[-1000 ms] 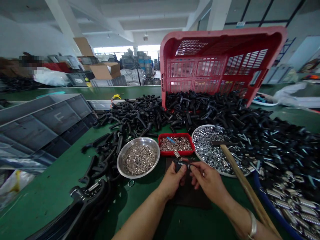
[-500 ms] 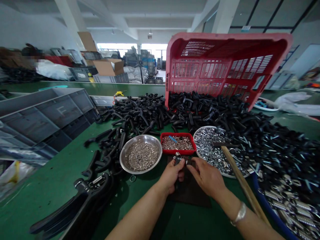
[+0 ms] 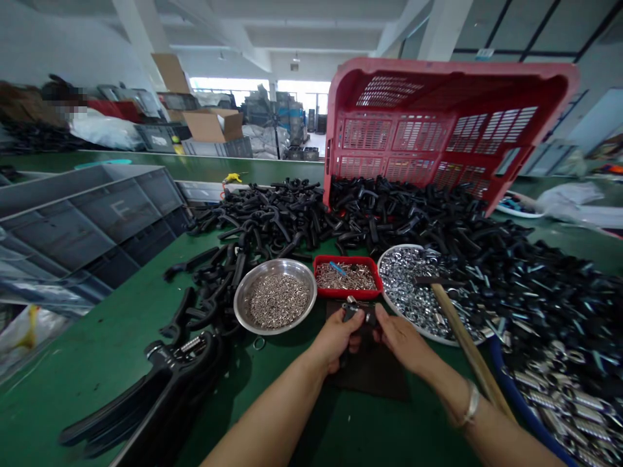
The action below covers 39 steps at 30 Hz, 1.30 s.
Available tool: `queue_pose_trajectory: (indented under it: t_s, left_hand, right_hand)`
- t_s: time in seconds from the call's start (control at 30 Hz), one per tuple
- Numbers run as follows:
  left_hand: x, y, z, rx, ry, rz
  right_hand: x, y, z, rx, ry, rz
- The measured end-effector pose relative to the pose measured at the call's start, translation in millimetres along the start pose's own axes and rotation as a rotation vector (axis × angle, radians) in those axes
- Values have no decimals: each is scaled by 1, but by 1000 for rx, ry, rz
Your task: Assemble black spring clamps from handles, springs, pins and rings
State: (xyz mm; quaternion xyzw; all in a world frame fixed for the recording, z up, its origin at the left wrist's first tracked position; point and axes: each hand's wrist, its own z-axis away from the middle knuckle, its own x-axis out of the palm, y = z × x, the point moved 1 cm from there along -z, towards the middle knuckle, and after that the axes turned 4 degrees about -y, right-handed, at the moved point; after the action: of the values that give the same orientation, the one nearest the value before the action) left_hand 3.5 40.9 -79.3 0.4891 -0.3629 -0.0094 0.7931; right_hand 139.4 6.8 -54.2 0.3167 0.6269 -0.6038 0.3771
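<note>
Closer now, the right hand [image 3: 402, 338] meets 1 black handle part [image 3: 349, 312], its finger grip unclear; the left hand [image 3: 335, 340] clasps it near 1 red tray [image 3: 348, 294], 1 steel bowl [image 3: 242, 299].

A single large letter, seemingly an F [image 3: 120, 208], stands on the side of the grey crate [image 3: 73, 227]; the small sign [image 3: 485, 54] high at right is too small to read.

Daylight glares through the far windows [image 3: 304, 86]; the green table [image 3: 121, 324] here sits dim, softly shadowed. Toward the edges, the view stretches and blurs.
</note>
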Motion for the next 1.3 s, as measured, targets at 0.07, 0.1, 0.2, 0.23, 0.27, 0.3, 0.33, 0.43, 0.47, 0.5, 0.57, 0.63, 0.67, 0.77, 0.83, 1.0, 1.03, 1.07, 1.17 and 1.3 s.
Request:
queue_pose_trajectory:
  t_s: [0.07, 0.1, 0.2, 0.23, 0.27, 0.3, 0.33, 0.43, 0.47, 0.5, 0.57, 0.63, 0.67, 0.77, 0.83, 1.0, 1.03, 1.07, 1.17, 1.3]
  left_hand:
    - [0, 0, 0, -31, 6, 24]
    - [0, -1, 0, -40, 2, 19]
    - [0, -2, 0, -18, -13, -54]
    - [0, -2, 0, -6, -10, -69]
    - [0, -2, 0, 0, -5, -71]
    - [1, -2, 1, -6, -6, -70]
    - [1, -2, 1, -20, -12, -75]
    - [4, 1, 4, 5, -20, -260]
    - [5, 3, 6, 57, -5, -387]
    - [5, 4, 8, 122, 21, -530]
    - [6, 7, 13, 235, 64, -796]
    - [6, 9, 17, 267, 35, -996]
    - [6, 10, 19, 260, 1, -1081]
    - [9, 15, 21, 189, -105, -1381]
    - [12, 19, 20, 115, -89, -1628]
    - [14, 26, 17, 188, 132, -2093]
    - [13, 26, 17, 221, 148, -2134]
    - [11, 26, 18, 243, 152, -2159]
    - [5, 34, 16, 270, 80, -2139]
    - [-3, 66, -10, 190, 270, -2029]
  right_hand:
    - [-4, -2, 2, -60, 144, 110]
    - [-4, -3, 3, -77, 195, 130]
    - [-2, -5, 4, 20, 20, -54]
    - [-2, -6, 4, 58, -42, -118]
    - [-1, -7, 5, 70, -54, -148]
    - [-2, -8, 6, 62, -11, -156]
    - [-2, -9, 7, 56, 51, -173]
    - [2, -11, 13, 159, 83, -364]
    - [5, -12, 16, 229, -6, -459]
    - [7, -12, 18, 298, -119, -541]
    - [7, -11, 21, 348, -307, -587]
    - [0, -6, 20, 244, -291, -441]
    - [-6, -2, 18, 134, -189, -293]
    - [-19, 11, 8, -236, -15, 124]
    - [-21, 19, 2, -360, -119, 274]
    - [-13, 16, 2, -195, -87, 525]
    - [-13, 13, 5, -159, -69, 548]
    - [-15, 10, 8, -132, -67, 561]
    - [-28, 15, 20, -83, -75, 567]
    - [-51, 55, 44, 110, 202, 624]
